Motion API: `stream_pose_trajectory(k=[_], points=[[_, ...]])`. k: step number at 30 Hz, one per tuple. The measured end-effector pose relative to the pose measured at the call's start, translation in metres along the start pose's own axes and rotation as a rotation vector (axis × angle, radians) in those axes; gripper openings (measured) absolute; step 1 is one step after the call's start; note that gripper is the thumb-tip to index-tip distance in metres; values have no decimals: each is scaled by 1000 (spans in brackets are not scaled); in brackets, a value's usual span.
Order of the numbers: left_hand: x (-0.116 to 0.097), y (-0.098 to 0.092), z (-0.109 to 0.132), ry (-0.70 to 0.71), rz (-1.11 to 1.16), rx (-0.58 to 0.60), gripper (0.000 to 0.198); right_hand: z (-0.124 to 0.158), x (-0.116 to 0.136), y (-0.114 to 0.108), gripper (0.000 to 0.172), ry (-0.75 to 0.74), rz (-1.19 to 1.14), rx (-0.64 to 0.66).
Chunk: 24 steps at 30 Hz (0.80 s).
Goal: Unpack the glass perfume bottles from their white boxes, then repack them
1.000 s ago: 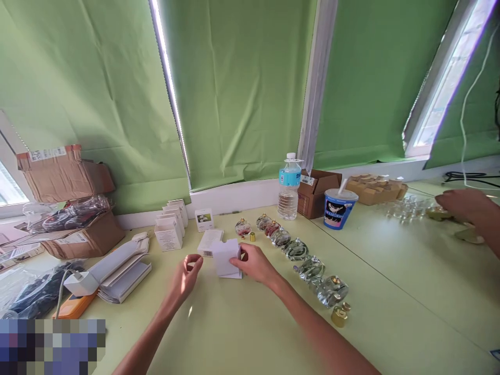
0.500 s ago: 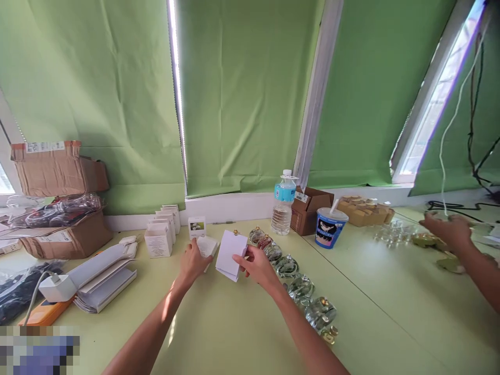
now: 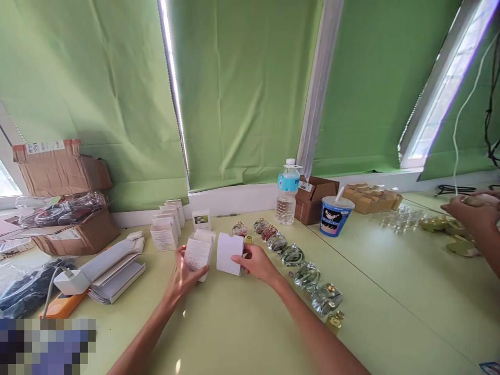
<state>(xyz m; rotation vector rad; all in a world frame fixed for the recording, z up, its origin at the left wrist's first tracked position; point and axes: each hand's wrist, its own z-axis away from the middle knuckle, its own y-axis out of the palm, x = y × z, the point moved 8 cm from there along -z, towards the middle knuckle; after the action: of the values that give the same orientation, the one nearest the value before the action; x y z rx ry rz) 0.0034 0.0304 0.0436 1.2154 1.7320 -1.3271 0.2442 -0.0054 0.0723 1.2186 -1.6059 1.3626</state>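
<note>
Before green blinds, at a pale green surface — gripping a white carton in the left hand, with print on the near side. Pinching a white card in the right hand, just beside the carton. Held between standing boxes at left and a row of glass bottles at right — with a water bottle farther back.

My pale green table has a dark seam slanting across its right side. On it I have white boxes, a slanting row of glass bottles, a water bottle, a blue cup and a brown box.
</note>
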Motion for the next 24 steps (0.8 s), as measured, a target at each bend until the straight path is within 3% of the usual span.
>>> stream_pose_trajectory(k=[3, 7, 10, 16, 20, 24], points=[[-12, 4, 4, 34, 100, 19, 94, 3, 15, -9, 38, 18, -275, -10], [-32, 12, 16, 34, 228, 132, 90, 11, 41, -14, 39, -33, -504, -34], [-43, 17, 29, 34, 184, 248, 92, 15, 52, -8, 37, -64, -557, -41], [-66, 35, 53, 71, 238, 558, 68, 18, 60, 7, 37, -123, -608, -23], [-75, 37, 60, 70, 251, 624, 69, 18, 59, 7, 37, -108, -607, -44], [-73, 33, 59, 73, 214, 617, 56, 15, 56, 9, 37, -109, -560, -25]])
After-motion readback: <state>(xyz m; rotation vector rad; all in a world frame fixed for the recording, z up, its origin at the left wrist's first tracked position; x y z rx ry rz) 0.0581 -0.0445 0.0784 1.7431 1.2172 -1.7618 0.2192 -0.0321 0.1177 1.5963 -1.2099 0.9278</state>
